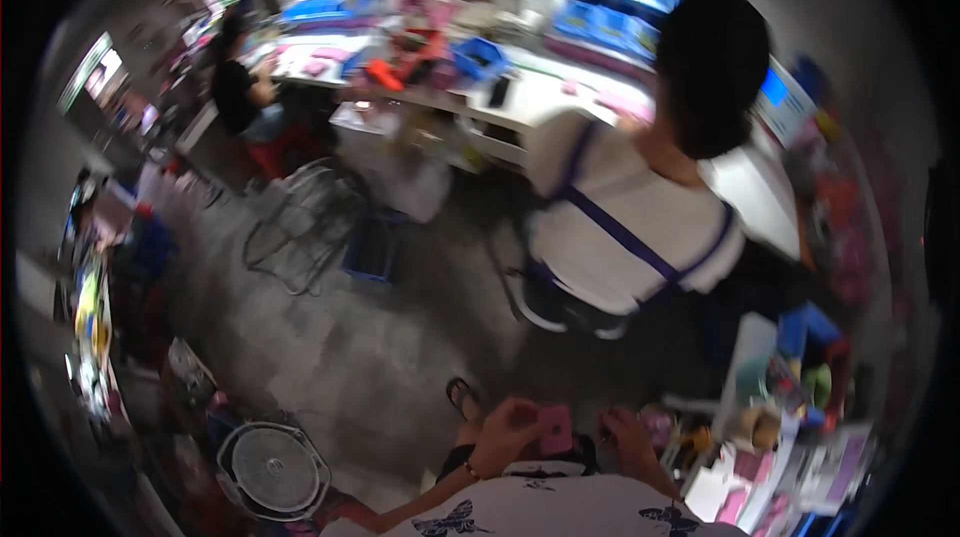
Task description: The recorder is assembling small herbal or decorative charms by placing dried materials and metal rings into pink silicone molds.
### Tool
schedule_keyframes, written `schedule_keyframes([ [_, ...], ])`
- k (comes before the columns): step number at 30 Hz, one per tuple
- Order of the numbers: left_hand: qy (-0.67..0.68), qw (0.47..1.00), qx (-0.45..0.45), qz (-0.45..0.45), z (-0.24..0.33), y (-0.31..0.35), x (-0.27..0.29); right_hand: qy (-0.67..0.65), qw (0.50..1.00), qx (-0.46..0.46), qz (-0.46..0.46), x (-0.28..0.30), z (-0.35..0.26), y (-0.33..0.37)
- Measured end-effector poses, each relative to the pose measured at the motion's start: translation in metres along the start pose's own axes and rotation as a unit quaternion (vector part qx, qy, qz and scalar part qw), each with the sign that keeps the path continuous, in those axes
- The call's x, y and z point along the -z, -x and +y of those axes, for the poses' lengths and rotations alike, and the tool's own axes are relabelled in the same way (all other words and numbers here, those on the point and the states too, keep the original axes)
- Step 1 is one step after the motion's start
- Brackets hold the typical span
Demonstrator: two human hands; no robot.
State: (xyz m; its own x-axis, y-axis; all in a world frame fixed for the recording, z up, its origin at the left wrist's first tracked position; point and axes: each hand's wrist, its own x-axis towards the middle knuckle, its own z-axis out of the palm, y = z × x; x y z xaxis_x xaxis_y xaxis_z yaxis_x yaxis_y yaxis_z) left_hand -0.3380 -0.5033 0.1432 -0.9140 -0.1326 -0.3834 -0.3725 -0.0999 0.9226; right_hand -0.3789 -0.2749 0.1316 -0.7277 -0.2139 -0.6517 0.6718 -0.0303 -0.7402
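Observation:
My left hand (505, 434) is close to my body at the lower middle of the picture and holds a small pink piece (555, 428) by its left edge. My right hand (628, 436) is just to the right of that piece, fingers curled near its right edge; whether it touches the piece I cannot tell. Both hands sit above my white shirt with dark butterfly prints (560, 509). The picture is blurred.
A person in a white top with purple straps (640, 207) sits with their back to me at a white table (540, 97) strewn with pink and blue items. Another person (240, 87) sits far left. A round fan (273, 469) stands lower left; cluttered pink parts (770, 457) lie lower right.

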Motion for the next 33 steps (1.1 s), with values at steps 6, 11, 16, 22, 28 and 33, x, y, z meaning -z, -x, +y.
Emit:
schedule_keyframes([
  [6, 0.190, 0.968, 0.027, 0.163, -0.039, 0.013, 0.165, 0.049, 0.968, -0.125, -0.210, -0.194, -0.037, -0.081],
  [11, 0.277, 0.900, 0.021, 0.335, -0.032, 0.042, 0.250, 0.121, 0.923, -0.160, -0.328, -0.351, -0.063, -0.112],
  [16, 0.306, 0.870, 0.077, 0.380, -0.031, 0.031, 0.299, 0.095, 0.879, -0.231, -0.407, -0.439, -0.060, -0.157],
  [22, 0.412, 0.796, 0.025, 0.442, -0.046, -0.021, 0.390, 0.079, 0.829, -0.295, -0.467, -0.538, -0.060, -0.233],
  [28, 0.333, 0.782, 0.036, 0.525, 0.033, -0.029, 0.509, 0.140, 0.846, -0.247, -0.452, -0.681, -0.088, -0.277],
  [33, 0.425, 0.708, 0.017, 0.564, 0.000, -0.007, 0.594, 0.182, 0.781, -0.307, -0.512, -0.829, -0.053, -0.303],
])
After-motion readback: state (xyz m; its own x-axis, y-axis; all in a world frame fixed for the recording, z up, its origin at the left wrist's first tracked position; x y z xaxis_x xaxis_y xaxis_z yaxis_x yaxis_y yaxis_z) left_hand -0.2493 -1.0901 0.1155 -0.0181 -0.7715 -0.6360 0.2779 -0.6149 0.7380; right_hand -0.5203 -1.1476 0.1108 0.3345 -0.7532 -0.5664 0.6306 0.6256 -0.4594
